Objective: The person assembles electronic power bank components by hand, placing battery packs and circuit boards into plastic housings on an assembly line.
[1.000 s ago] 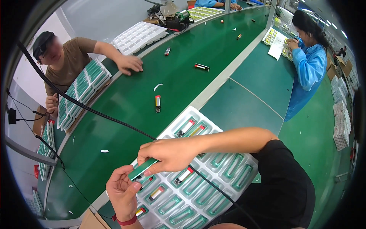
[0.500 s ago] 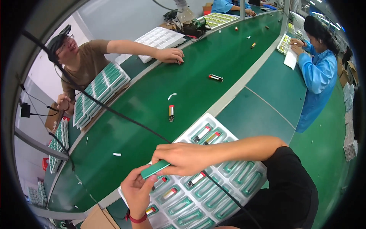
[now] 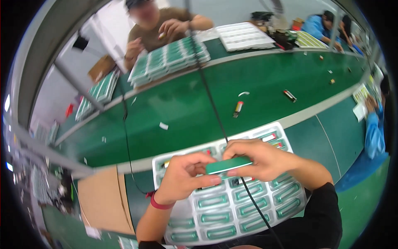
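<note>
While held, green bar [image 3: 228, 165] between both hands

Green bench [image 3: 331, 137], white tray [image 3: 232, 207] atop

Looks like a factory assembly line to me: a long green conveyor belt [image 3: 265, 87] runs between workstations, with small lighter-like parts [image 3: 237, 108] riding on it. I see stacks of moulded blister trays [image 3: 168, 60] with green inserts on both sides, and one such tray [image 3: 232, 207] right below me. Other workers sit along the belt, one in a blue smock [image 3: 374, 133].
</note>
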A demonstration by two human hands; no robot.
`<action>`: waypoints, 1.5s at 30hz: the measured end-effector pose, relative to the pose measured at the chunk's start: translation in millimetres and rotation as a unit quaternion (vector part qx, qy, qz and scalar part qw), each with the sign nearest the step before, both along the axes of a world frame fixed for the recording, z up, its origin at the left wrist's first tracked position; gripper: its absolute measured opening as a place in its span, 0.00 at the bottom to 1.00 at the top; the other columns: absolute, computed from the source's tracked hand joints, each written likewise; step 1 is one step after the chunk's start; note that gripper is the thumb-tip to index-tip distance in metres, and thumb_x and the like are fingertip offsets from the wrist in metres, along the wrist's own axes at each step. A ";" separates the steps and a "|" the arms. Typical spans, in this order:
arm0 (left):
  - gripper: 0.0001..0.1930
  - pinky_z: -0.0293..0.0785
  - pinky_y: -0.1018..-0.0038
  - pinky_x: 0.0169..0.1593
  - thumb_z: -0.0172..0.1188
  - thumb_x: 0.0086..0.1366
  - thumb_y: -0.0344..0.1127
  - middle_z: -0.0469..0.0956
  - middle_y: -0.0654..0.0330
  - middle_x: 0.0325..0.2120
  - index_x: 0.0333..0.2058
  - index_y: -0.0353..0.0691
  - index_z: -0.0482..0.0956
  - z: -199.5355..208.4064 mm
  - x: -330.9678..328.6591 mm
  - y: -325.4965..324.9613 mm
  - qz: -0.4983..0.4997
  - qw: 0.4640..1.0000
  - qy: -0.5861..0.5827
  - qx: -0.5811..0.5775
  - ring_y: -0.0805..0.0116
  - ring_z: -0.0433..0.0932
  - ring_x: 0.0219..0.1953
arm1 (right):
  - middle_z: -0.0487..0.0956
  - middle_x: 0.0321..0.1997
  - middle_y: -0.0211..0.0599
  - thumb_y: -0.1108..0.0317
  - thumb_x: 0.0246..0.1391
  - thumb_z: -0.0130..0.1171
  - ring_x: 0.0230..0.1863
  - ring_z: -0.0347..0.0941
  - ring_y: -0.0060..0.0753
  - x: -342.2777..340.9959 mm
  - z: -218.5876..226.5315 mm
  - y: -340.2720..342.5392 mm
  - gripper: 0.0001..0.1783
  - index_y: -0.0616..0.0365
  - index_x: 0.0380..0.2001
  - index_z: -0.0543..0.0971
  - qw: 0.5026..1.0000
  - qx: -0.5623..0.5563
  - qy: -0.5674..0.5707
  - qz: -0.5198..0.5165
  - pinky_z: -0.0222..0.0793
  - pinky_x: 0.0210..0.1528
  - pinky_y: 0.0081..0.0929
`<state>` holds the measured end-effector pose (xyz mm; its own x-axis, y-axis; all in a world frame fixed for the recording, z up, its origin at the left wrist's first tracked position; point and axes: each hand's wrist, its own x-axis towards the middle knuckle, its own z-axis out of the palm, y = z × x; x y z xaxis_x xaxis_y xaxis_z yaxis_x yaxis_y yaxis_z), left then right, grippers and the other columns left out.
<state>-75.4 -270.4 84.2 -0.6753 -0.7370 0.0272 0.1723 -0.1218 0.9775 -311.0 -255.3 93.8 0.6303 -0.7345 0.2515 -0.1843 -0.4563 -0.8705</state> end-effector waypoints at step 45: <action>0.25 0.77 0.75 0.36 0.70 0.42 0.19 0.81 0.51 0.34 0.44 0.31 0.78 -16.3 27.2 133.1 0.369 0.821 -0.089 -0.426 0.61 0.81 0.34 | 0.72 0.45 0.54 0.72 0.55 0.54 0.30 0.72 0.39 87.5 -8.5 148.6 0.24 0.56 0.54 0.63 0.846 -0.470 -0.032 -0.250 0.74 0.21 0.26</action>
<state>-48.2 -137.3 67.9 -0.1028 -0.7121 0.6945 -0.2619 0.6930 0.6717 -223.5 -106.7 85.3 0.2622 -0.3611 0.8949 -0.5249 -0.8316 -0.1817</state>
